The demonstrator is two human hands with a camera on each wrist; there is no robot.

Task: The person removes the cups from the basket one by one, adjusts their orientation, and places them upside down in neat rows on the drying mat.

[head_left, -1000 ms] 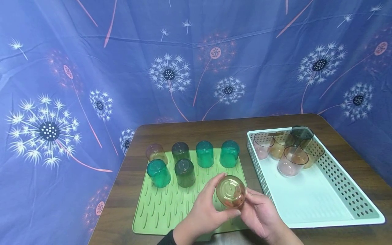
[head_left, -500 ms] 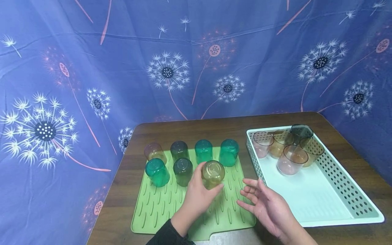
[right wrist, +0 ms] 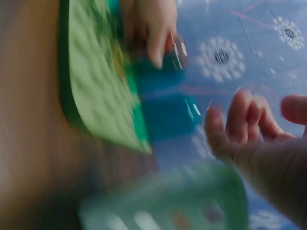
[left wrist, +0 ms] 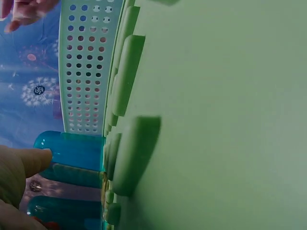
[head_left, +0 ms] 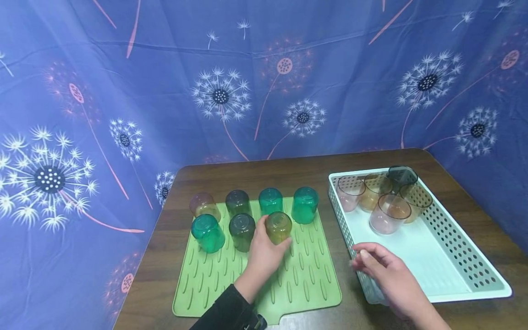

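Note:
With thumb and fingers on either side, my left hand (head_left: 264,254) grips an upside-down amber glass (head_left: 278,228) on the green drying mat (head_left: 305,286). Just left of it stands an upturned dark grey glass (head_left: 242,232), close to my fingers. Behind these are two teal glasses (head_left: 305,205), another dark grey glass (head_left: 238,203) and a pinkish amber one (head_left: 202,204); a third teal glass (head_left: 208,233) is front left. My right hand (head_left: 389,275), fingers loosely bent and holding nothing, hovers over the white basket's near left side. In the right wrist view, my right hand (right wrist: 264,139) appears beside the blurred basket.
The white perforated basket (head_left: 437,266) stands right of the mat. Several upright glasses, pink (head_left: 389,217), amber (head_left: 377,192) and dark grey (head_left: 402,178), are grouped at its far end. A blue dandelion-print cloth (head_left: 264,91) hangs behind the wooden table (head_left: 297,169).
My left hand has carried the amber glass from between both hands forward and left onto the mat, beside the grey one. My right hand has let go and drawn back right to the basket.

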